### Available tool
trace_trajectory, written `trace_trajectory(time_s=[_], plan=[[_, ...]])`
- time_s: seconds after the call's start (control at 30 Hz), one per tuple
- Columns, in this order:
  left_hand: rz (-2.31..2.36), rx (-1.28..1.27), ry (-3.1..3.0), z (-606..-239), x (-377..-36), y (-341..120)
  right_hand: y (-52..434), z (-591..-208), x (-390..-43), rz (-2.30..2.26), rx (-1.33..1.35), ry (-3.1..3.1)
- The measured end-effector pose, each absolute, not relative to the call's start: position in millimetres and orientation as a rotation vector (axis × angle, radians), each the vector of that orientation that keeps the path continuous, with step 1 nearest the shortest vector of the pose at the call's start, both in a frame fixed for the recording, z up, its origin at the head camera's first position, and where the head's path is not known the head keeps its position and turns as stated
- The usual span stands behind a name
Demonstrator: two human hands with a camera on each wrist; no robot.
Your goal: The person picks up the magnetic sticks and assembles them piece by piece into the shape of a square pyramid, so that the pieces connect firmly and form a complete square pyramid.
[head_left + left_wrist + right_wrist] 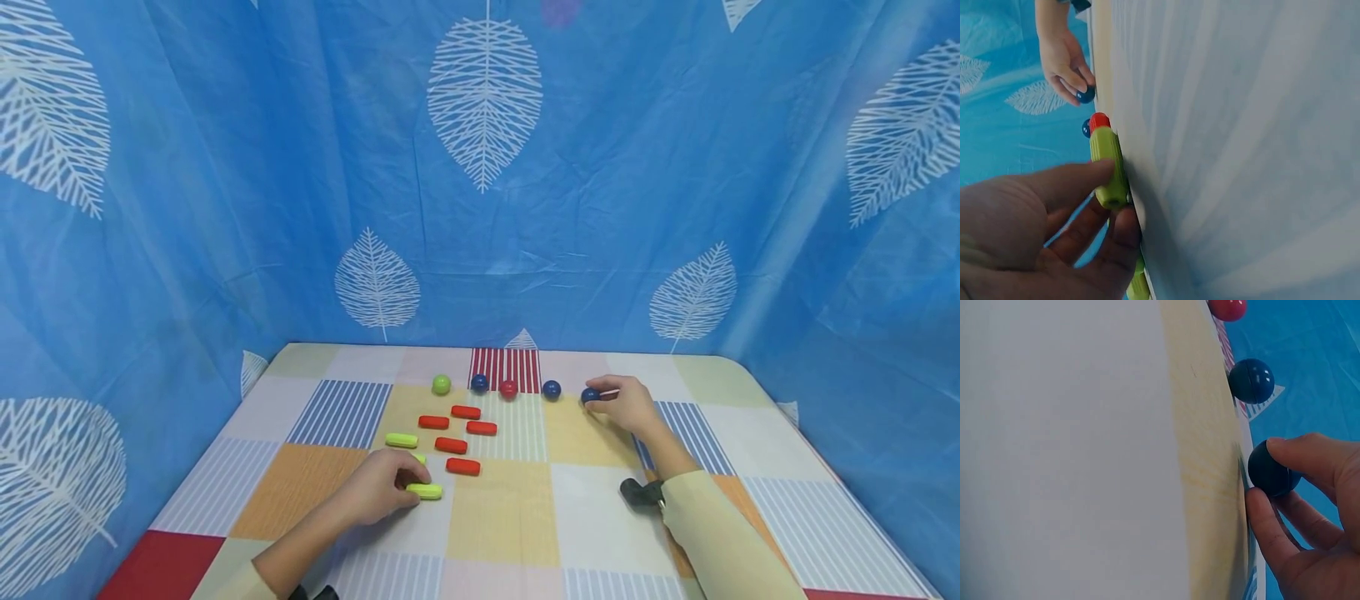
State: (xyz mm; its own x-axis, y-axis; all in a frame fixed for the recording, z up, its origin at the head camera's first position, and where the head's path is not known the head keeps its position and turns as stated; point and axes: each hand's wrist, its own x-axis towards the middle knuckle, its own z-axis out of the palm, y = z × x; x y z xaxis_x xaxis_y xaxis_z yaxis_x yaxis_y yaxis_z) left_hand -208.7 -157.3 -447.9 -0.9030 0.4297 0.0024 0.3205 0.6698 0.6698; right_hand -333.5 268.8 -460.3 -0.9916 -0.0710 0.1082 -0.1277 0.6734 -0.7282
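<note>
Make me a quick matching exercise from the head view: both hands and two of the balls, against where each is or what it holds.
Column one
1. Left hand
2. Right hand
3. Green ball
4. Red ball

Column two
A. Third of the five balls, counting from the left
B. Pinches a yellow-green stick
C. Farthest left of the five balls
D. Pinches a dark blue ball

Pairs: 1-B, 2-D, 3-C, 4-A
</note>
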Motion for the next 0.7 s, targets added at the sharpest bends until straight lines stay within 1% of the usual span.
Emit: trace_trajectory(time_s=[0.3, 0.7], plan=[[1.103, 0.695, 2.657, -443.0, -215.1, -144.4, 271.9, -459.9, -321.3, 1.305, 0.199, -2.802], [1.162, 0.849, 2.664, -442.7, -231.9, -95.1, 266.6, -454.8, -292.4, 1.493, 0.262, -2.856]])
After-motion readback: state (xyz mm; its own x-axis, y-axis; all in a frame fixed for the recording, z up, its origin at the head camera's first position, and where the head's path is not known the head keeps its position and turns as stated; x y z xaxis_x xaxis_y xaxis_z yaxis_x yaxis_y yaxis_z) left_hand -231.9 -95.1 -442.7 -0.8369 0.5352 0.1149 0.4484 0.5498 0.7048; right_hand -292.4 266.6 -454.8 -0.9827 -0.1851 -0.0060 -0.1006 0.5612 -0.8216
